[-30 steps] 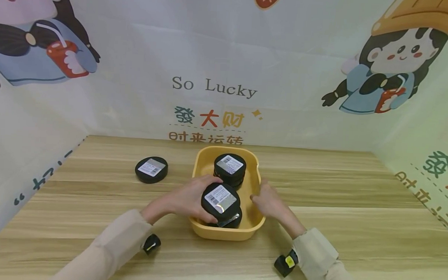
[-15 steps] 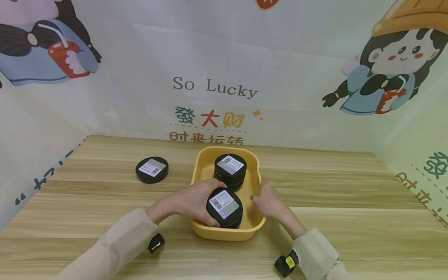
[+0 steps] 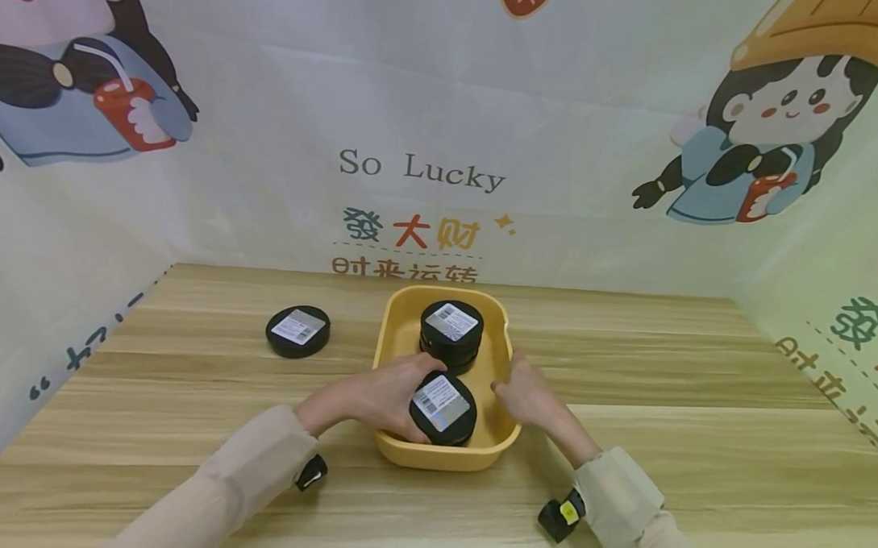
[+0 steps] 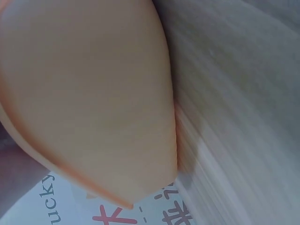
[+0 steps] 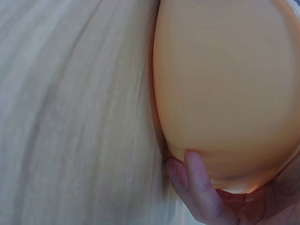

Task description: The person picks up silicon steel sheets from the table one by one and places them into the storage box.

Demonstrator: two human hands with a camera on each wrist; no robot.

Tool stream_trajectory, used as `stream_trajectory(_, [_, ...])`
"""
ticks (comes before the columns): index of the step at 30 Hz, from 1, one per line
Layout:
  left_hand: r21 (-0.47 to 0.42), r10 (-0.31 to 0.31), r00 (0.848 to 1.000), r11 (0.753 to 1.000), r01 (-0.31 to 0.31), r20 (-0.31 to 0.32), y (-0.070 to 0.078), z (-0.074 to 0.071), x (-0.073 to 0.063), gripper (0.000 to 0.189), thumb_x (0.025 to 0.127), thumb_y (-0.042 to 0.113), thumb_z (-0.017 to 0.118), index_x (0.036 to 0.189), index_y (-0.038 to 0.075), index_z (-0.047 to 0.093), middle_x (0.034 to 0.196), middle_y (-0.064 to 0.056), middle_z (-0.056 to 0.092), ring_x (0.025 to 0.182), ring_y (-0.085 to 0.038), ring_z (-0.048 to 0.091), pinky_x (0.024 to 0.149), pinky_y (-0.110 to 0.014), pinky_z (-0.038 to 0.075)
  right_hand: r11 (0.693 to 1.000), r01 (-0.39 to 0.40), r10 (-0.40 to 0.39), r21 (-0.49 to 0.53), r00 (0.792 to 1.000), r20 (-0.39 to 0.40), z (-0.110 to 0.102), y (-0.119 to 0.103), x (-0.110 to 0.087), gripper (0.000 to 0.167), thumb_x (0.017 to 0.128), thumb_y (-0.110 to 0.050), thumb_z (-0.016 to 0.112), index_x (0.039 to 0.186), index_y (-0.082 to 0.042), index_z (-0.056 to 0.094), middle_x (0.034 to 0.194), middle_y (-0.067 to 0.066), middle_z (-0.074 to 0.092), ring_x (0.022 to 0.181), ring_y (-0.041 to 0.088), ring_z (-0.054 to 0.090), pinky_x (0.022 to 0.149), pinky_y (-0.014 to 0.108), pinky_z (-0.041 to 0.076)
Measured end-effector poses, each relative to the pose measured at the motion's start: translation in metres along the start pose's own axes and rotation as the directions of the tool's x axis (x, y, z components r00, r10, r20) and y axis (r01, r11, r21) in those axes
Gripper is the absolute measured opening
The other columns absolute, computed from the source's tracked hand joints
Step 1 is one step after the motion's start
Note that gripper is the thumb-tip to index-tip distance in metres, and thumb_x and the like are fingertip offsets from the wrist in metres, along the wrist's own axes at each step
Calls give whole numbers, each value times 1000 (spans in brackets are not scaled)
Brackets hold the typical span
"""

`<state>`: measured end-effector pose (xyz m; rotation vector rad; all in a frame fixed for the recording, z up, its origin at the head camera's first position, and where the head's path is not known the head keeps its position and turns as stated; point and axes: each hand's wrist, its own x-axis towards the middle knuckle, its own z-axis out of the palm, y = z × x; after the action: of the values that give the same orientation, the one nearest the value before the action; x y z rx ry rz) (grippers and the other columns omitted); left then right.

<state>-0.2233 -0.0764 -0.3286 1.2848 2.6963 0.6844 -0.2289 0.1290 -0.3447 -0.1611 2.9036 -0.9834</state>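
My left hand reaches over the near left rim of a yellow plastic basket. Its thumb and fingers grip a black round flat case with a white and silver label, low in the basket's near half. Behind that stands a stack of similar black cases. On the right side, my right hand holds the basket's rim, thumb inside. The right wrist view shows fingers against the outer wall. Only a bit of the left hand shows in the left wrist view, beyond the basket wall.
Another black round case lies on the wooden table, left of the basket. A printed cloth backdrop stands behind and at both sides. Small black devices hang by the sleeves.
My left hand has moved the black case slightly right and down, onto the near spot in the basket where another case showed. My right hand and the basket have stayed put.
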Motion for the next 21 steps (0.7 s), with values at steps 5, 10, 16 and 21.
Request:
stream_trajectory(5, [28,-45,997,999,43,60,3,0,3,81,59,22,79,121,-12,40,114,-19,48,104,-28,47,92,-39,38,1000,3,-3,-14,1000,-4,0,0,0,38,79,-7,52,108,16,39,82,20,51,71,26,50,57,31,44])
stream_trajectory(10, [52,-24,997,998,20,77,2,1,5,79,59,25,80,118,-13,43,110,-18,48,100,-27,48,90,-37,40,1000,-1,1,-9,1000,4,-1,0,0,40,80,-7,51,110,16,38,83,20,51,70,25,50,55,29,43])
stream_trajectory(16, [10,13,998,1000,-13,61,-4,5,5,76,62,30,78,115,-12,43,106,-17,48,98,-27,47,88,-37,40,1000,-2,2,15,1000,9,-1,-1,-1,39,80,-6,51,109,16,38,81,19,49,68,25,49,53,29,43])
stream_trajectory(21, [18,-30,996,999,28,87,1,3,6,76,60,23,79,116,-11,42,107,-18,52,99,-27,49,89,-38,39,1000,-4,4,20,1000,11,-2,-1,-1,38,80,-5,50,109,16,38,80,18,49,67,24,49,52,28,43])
